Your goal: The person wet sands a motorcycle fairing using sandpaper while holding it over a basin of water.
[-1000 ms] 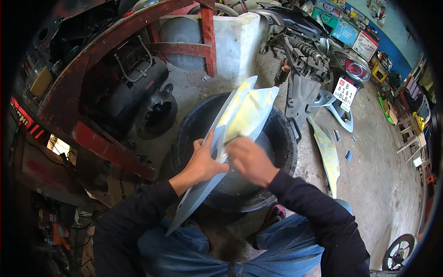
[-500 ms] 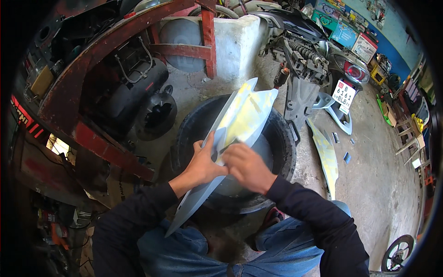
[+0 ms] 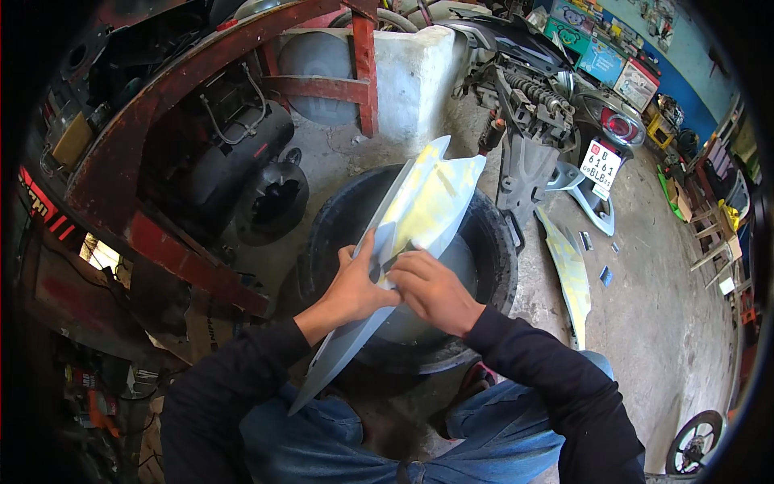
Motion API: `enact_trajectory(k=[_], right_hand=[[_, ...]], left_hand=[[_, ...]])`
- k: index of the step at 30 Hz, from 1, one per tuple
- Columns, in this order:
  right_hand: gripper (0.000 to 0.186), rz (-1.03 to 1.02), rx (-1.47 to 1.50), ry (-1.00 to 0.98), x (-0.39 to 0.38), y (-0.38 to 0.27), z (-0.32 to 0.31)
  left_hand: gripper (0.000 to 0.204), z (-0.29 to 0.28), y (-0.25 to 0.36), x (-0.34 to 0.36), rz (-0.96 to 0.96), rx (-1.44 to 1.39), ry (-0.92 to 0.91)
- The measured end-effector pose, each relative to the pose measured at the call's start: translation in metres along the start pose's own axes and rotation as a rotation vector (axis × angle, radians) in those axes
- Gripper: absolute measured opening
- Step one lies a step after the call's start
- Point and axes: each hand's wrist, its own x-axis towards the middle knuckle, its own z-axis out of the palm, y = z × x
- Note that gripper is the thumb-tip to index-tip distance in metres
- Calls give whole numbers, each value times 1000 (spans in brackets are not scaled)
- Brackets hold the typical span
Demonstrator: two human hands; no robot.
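A long grey body panel (image 3: pixel 439 198) with yellow patches lies slanted across a round black tub (image 3: pixel 506 278), its narrow end reaching down toward my left knee. Cloudy water (image 3: pixel 463 270) shows inside the tub. My left hand (image 3: pixel 343 292) grips the panel's left edge near the middle, thumb toward me and fingers along the edge. Pressed against the panel's face just beside it is my right hand (image 3: pixel 435 292), closed with bent fingers. A small grey piece (image 3: pixel 410 246), like folded sandpaper, peeks out beyond those fingertips; most of it is hidden.
A similar patched panel (image 3: pixel 568 270) lies on the concrete to the right, near small blue pieces (image 3: pixel 606 276). Beyond the tub stands a partly stripped motorcycle (image 3: pixel 536 97). A red frame (image 3: pixel 181 254) and a dark tank (image 3: pixel 234 153) are at left. A wheel (image 3: pixel 695 444) is at lower right.
My right hand, blurred by motion before, now shows sharply, at nearly the same spot on the panel. My left hand and the panel have hardly moved.
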Motion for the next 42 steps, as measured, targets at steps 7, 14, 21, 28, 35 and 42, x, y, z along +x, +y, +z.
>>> enact_trajectory(k=[7,14,21,28,35,42], right_hand=[[41,60,-69,-13,0,13,-7],[40,38,-122,35,-5,18,-4],[27,-47,-85,-22,1,3,4],[36,45,-57,17,-4,11,-2],[35,114,-109,15,-4,12,-3],[31,155,-103,23,-2,20,-6]], left_hand=[[129,2,6,-1,-48,-43,-12],[128,2,6,0,-33,-16,-1],[127,1,0,-1,-4,27,10],[129,1,10,-2,-47,-40,-8],[129,2,3,-1,-31,-17,12],[127,-3,11,-1,-75,-31,-26]])
